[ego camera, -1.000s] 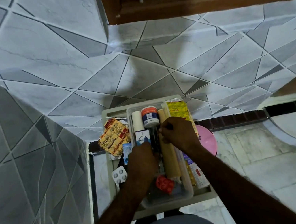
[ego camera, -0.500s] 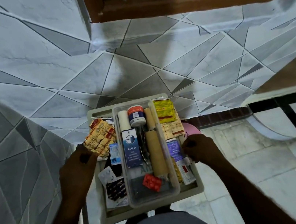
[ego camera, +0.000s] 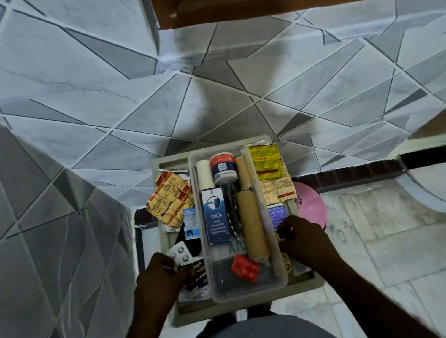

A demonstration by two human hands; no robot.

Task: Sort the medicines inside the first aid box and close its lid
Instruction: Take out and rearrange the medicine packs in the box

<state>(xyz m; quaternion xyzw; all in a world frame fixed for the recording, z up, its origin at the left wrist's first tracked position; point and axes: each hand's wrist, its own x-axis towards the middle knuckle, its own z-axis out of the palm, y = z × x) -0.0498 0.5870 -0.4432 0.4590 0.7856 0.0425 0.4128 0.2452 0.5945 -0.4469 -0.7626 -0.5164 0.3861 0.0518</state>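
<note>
Two hands work at the near end of the open first aid box (ego camera: 180,318), which sits low in front of the person with a clear inner tray (ego camera: 220,295) resting in its middle. Left of that tray, the left hand (ego camera: 160,279) has its fingers curled onto dark blister strips (ego camera: 196,277), just beside a silver pill strip (ego camera: 180,252). Right of the tray, the right hand (ego camera: 305,240) is bent down over the packets there (whether it actually grips one I cannot tell). Inside the tray lie a blue carton (ego camera: 216,215), a tan bandage roll (ego camera: 251,224), a red tablet strip (ego camera: 244,267) and a small jar (ego camera: 223,168). Sorting of the side compartments looks to be the step in hand; next, loose strips need squaring flat so a lid, not visible here, can shut.
</note>
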